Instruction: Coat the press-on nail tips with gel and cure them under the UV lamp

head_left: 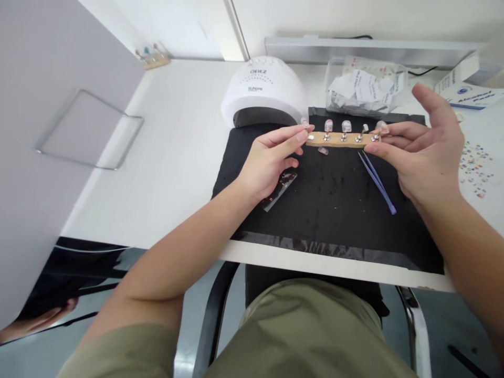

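A wooden nail tip stand (pixel 333 139) spans between my two hands above the black mat (pixel 326 205). It carries several metal posts with decorated false nails (pixel 346 126). My left hand (pixel 271 157) is closed at its left end, thumb and fingers pinching there. Another false nail (pixel 304 122) shows just above those fingertips; what supports it is hidden. At the right end, my right hand (pixel 425 144) grips the stand between thumb and fingers, beside the rightmost false nail (pixel 381 127). A loose pinkish false nail (pixel 323 150) appears just below the stand. Purple tweezers (pixel 377 184) lie near my right hand.
A white nail lamp (pixel 263 92) stands behind my left hand. Further right are a clear bin (pixel 366 86) of pad packets and an alcohol pad box (pixel 470 86). Small gems (pixel 474 163) are scattered at right. A clear strip (pixel 280 191) lies under my left wrist.
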`<state>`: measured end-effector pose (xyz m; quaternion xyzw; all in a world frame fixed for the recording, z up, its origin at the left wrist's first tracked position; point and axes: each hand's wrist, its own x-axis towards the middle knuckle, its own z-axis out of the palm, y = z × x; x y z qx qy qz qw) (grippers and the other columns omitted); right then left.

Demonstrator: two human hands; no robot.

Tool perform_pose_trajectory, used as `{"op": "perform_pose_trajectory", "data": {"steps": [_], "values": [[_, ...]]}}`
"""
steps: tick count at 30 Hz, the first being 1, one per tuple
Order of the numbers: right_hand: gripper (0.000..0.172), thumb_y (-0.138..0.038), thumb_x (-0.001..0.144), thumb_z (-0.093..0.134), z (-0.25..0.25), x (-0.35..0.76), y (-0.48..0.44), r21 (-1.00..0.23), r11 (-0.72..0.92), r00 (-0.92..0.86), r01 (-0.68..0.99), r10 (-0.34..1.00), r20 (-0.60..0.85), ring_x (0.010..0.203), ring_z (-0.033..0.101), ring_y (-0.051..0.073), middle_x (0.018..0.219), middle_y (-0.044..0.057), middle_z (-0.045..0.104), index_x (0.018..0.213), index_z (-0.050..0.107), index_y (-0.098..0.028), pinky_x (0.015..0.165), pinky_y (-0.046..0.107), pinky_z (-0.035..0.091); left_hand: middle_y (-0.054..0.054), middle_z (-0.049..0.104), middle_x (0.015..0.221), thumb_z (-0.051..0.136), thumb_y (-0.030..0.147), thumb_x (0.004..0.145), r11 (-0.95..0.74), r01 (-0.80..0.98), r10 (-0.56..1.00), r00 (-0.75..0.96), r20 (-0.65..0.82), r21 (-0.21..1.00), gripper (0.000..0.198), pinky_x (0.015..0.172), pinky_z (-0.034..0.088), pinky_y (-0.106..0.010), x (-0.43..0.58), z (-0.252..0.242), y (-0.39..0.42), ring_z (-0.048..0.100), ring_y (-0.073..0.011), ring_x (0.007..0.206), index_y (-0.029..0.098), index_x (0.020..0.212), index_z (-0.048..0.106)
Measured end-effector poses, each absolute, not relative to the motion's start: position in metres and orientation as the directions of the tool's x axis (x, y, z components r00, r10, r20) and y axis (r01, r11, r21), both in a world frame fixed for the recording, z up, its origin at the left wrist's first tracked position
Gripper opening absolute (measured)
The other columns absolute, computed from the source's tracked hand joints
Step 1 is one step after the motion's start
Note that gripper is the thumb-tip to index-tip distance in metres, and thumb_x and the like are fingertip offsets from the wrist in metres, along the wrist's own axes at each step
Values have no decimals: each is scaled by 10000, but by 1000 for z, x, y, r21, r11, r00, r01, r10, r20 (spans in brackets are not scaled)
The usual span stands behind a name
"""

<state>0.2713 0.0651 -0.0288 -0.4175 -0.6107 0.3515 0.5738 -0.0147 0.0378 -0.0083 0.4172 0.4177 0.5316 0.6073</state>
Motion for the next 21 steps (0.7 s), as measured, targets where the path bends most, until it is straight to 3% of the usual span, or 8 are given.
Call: {"op": "perform_pose_trajectory", "data": {"steps": [5, 13, 21], "values": [[1094, -392, 608, 1076, -23, 268, 60, -928, 360, 12, 97, 932, 363, 962, 837, 240, 928, -40, 811, 1563, 547, -329, 1043, 538, 717, -31, 849, 1211, 1048, 408, 730, 117, -294, 990, 111, -87, 949, 293, 571, 514, -150, -14, -8, 38, 611, -56, 738, 289, 969, 927], [1097, -453, 568, 1091, -20, 267, 60, -932, 349, 23, 98, 935, 353, 953, 846, 246, 902, -58, 818, 1522, 560, -346, 1046, 547, 719, -35, 847, 1163, 985, 350, 815, 131, -260, 987, 121, -102, 957, 216, 596, 537, -155, -16, -11, 39, 643, -61, 744, 280, 1010, 924], [1098, -409, 547, 1101, -17, 267, 60, -933, 355, 19, 65, 934, 357, 948, 848, 255, 894, -36, 823, 1509, 584, -302, 1021, 541, 732, -25, 841, 1081, 994, 339, 802, 117, -258, 983, 169, -75, 959, 212, 599, 535, -138, -15, -8, 39, 610, -41, 703, 276, 993, 928]]}}
